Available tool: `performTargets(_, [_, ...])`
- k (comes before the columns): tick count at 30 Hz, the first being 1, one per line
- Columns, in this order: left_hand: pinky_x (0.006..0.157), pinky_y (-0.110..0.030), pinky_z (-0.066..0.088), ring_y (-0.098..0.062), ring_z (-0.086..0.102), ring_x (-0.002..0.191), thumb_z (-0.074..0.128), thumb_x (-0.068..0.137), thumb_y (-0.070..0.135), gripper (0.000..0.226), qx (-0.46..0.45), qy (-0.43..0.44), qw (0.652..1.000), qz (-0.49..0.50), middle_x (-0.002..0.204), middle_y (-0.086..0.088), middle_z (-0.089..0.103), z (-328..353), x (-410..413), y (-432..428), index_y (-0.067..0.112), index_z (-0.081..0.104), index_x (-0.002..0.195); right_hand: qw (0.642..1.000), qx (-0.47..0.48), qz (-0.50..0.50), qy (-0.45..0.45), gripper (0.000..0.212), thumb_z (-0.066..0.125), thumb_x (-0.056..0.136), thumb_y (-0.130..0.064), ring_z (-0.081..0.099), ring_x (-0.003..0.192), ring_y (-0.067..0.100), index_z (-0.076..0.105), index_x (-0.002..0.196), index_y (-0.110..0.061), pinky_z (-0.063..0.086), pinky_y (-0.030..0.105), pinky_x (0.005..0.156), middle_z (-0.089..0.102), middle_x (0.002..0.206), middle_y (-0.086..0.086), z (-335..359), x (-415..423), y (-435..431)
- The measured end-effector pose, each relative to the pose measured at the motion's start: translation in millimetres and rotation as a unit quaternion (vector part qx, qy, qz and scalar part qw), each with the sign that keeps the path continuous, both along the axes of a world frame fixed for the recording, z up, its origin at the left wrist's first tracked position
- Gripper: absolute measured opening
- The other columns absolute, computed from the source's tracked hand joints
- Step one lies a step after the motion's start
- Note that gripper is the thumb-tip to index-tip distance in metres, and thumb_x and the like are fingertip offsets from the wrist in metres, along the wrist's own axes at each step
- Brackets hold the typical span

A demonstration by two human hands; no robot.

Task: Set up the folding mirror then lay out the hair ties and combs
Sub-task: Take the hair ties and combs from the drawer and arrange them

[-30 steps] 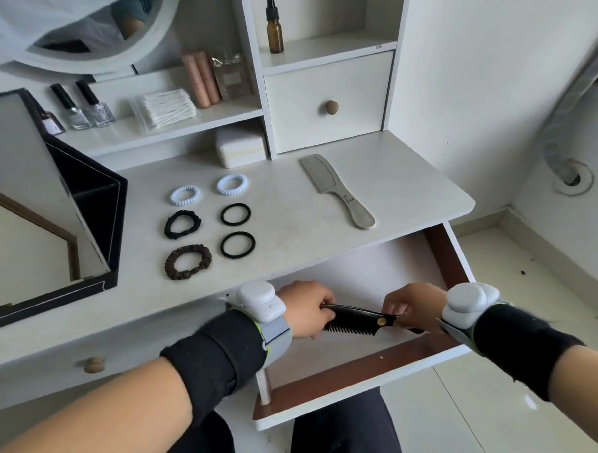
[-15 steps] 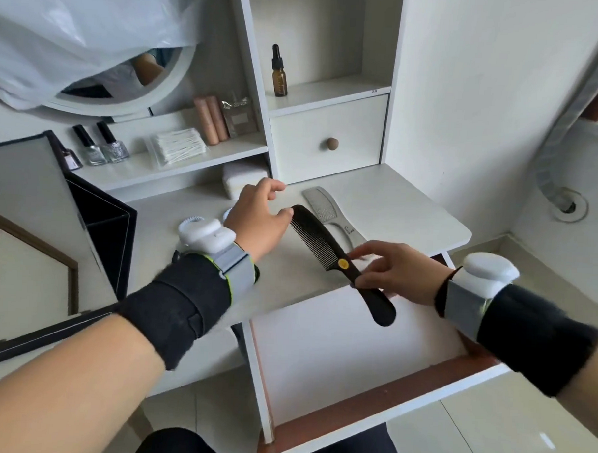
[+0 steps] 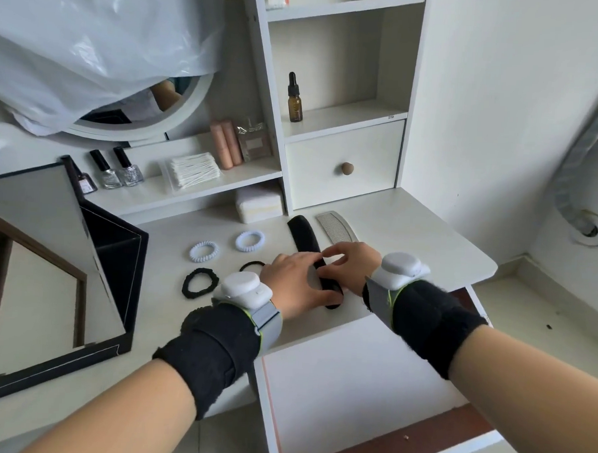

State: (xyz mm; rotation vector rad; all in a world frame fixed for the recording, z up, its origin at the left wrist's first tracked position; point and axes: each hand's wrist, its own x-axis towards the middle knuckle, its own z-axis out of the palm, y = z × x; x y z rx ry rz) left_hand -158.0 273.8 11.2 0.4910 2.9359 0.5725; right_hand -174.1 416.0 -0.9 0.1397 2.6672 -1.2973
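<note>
On the desktop the black comb (image 3: 309, 252) now lies flat beside the grey comb (image 3: 335, 227) — no longer lifted. The left hand (image 3: 296, 284) and right hand (image 3: 349, 262) both pinch its handle, hiding two hair ties.

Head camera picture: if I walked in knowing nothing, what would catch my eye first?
Probably the two hands meeting mid-desk: the left hand and right hand both rest on a black comb lying beside a grey comb. Left of them hair ties sit in neat rows, and a big folding mirror stands open at the desk's left edge. Below the hands, a drawer hangs open.
</note>
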Motion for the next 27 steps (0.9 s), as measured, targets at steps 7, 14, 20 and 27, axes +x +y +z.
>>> performTargets(7, [0.091, -0.039, 0.028, -0.021, 0.037, 0.127, 0.062, 0.066, 0.064, 0.069, -0.071, 0.010, 0.997, -0.002, 0.141, 0.013, 0.041, -9.7, -9.6, 2.4, 0.036, 0.044, 0.127, 0.992, 0.127, 0.004, 0.017, 0.025, 0.063, 0.067, -0.050, 0.061, 0.085, 0.018, 0.058, 0.089, -0.040, 0.050, 0.036, 0.085, 0.062, 0.090, -0.008, -1.9, 2.0, -3.1])
performTargets(14, [0.096, -0.038, 0.030, -0.021, 0.037, 0.129, 0.063, 0.067, 0.061, 0.071, -0.049, 0.014, 0.999, 0.004, 0.144, 0.011, 0.039, -7.0, -5.6, 3.9, 0.032, 0.044, 0.129, 0.994, 0.081, 0.010, 0.073, 0.008, 0.063, 0.076, -0.045, 0.059, 0.072, 0.012, 0.059, 0.081, -0.040, 0.044, 0.025, 0.062, 0.059, 0.069, -0.015, -3.7, 10.5, 4.2])
performTargets(20, [0.075, -0.021, 0.046, 0.001, 0.061, 0.085, 0.067, 0.073, 0.037, 0.028, 0.230, -0.069, 0.970, -0.035, 0.094, 0.013, 0.067, -6.0, 44.5, 13.3, 0.033, 0.063, 0.101, 0.995, -0.013, 0.057, 0.075, 0.024, 0.061, 0.082, -0.038, 0.058, 0.049, 0.004, 0.064, 0.061, -0.027, 0.048, 0.021, 0.053, 0.063, 0.046, -0.011, -1.3, 58.3, 25.6])
performTargets(27, [0.083, -0.025, 0.052, -0.008, 0.067, 0.088, 0.060, 0.081, 0.032, 0.030, 0.165, -0.206, 0.959, -0.108, 0.099, 0.008, 0.071, -33.4, 89.5, 20.1, 0.036, 0.061, 0.111, 0.986, 0.022, 0.154, -0.062, 0.022, 0.058, 0.084, -0.033, 0.066, 0.063, 0.000, 0.074, 0.072, -0.022, 0.050, 0.015, 0.063, 0.071, 0.063, -0.014, -22.5, 117.8, 53.8])
